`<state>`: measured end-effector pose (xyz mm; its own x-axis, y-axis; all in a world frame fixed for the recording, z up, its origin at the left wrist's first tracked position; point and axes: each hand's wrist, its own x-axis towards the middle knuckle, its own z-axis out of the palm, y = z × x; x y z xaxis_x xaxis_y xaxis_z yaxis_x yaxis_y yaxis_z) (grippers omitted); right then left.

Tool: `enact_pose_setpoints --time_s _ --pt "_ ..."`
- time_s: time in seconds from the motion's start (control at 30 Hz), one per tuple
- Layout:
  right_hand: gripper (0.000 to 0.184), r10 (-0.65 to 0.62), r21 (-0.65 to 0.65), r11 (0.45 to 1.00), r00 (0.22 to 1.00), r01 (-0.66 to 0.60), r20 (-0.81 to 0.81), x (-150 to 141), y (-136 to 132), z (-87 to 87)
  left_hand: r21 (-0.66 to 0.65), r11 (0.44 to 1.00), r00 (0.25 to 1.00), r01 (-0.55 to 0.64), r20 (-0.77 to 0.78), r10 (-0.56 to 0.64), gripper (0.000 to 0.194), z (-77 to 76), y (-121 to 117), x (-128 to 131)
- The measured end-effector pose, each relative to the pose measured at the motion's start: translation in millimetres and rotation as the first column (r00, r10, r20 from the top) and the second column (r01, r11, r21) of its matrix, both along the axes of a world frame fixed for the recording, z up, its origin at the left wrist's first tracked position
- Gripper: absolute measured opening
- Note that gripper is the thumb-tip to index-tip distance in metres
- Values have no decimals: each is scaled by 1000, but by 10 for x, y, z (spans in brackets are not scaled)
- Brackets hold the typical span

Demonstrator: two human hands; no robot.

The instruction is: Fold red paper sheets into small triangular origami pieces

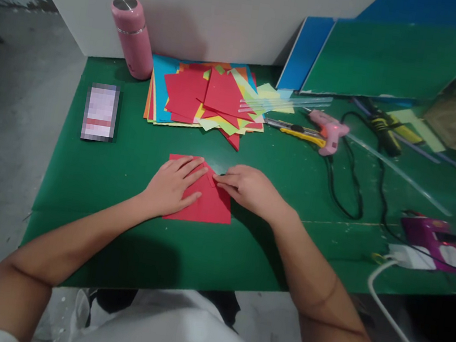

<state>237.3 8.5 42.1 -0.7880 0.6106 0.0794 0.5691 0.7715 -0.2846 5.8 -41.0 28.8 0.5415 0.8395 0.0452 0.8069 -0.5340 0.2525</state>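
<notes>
Your left hand (172, 186), open with fingers spread, pressed down the red sheet (211, 208) near the front edge of the worktop (93, 179), left of centre. Your right hand (253, 191) pinched its slanted upper-right side. That corner looked folded in; the other three looked unfolded. By the worktop's back-left corner, the pink bottle (137, 49) stood capped, its contents hidden.

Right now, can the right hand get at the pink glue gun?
Probably yes. The right hand seems to be pinching the red paper, so it would have to let go first. Bare green tabletop leaves the way free, though the yellow cutter lies close against the pink glue gun.
</notes>
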Motion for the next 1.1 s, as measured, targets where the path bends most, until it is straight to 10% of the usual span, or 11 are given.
enact_pose_setpoints --time_s 0.73,1.1 --pt "43 5 172 985 998 -16 68 -79 177 -188 41 995 995 91 45 -93 42 -50 -1 -28" --pt "35 34 -173 984 994 -52 -105 197 224 -83 21 997 997 80 11 -80 42 -30 -6 -17"
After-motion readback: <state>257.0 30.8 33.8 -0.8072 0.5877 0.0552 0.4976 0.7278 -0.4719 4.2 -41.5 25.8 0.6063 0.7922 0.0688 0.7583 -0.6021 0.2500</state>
